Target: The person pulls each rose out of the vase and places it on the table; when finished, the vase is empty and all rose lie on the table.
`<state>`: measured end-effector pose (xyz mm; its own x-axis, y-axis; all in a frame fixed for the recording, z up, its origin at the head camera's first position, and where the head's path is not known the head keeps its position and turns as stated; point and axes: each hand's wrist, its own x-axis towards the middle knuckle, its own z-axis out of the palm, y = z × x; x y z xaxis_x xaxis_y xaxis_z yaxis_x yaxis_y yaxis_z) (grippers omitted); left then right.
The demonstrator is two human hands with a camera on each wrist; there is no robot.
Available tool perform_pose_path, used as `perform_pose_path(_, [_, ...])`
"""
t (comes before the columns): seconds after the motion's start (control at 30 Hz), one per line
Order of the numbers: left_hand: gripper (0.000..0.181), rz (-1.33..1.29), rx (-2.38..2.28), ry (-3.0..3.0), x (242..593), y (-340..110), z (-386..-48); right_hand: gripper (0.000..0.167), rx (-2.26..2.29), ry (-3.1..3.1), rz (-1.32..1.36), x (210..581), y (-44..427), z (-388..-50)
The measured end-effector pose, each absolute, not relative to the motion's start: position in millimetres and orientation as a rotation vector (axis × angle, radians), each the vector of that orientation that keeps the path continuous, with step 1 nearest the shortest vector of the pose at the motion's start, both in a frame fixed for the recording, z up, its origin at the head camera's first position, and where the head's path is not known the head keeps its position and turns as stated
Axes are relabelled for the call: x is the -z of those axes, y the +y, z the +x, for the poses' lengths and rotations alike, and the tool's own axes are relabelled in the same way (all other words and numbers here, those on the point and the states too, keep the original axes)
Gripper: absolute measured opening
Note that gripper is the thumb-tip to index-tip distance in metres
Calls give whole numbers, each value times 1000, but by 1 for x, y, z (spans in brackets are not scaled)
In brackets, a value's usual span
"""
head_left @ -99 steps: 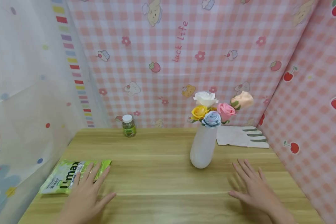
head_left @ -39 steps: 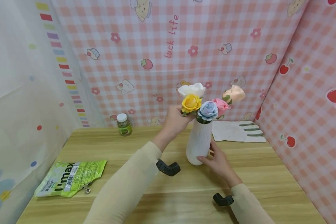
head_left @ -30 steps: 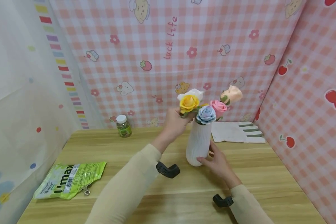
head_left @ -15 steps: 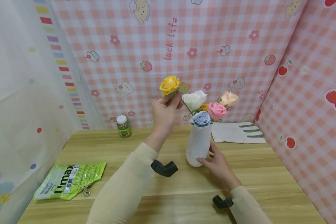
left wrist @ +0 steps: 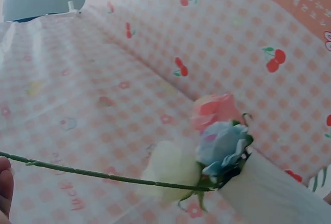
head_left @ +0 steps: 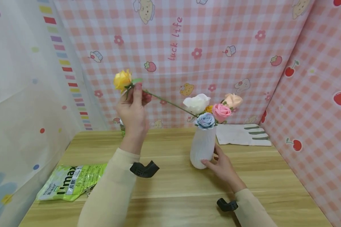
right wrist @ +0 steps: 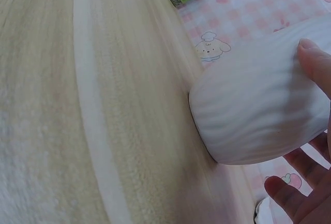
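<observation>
My left hand (head_left: 133, 110) pinches the yellow rose (head_left: 123, 80) just below its bloom, its long stem (left wrist: 115, 177) slanting down rightward toward the white vase's (head_left: 202, 146) mouth. My right hand (head_left: 224, 166) grips the vase low on its right side.

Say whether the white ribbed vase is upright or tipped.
Upright: the white ribbed vase stands base-down on the wooden table, light-blue rose at its mouth, right hand gripping its lower side.
</observation>
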<state>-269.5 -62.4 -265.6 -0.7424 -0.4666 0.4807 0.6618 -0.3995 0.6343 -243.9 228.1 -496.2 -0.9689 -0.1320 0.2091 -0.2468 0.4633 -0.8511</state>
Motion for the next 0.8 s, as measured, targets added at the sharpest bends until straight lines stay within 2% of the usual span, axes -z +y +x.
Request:
perform_pose_path(0.33, [26,-178,2178,-939,285,-120,-257,91,-1530,-2599,328,497,228,-243])
perform_pose_path(0.53, [28,-135,2138,-1168,314,-150,-250,90,-1541,-2585,332,499,227,-244])
perform_pose_path(0.8, [28,51,2122,-1637,359,-184,-245,84,-1552,-2548,348,500,226,-241])
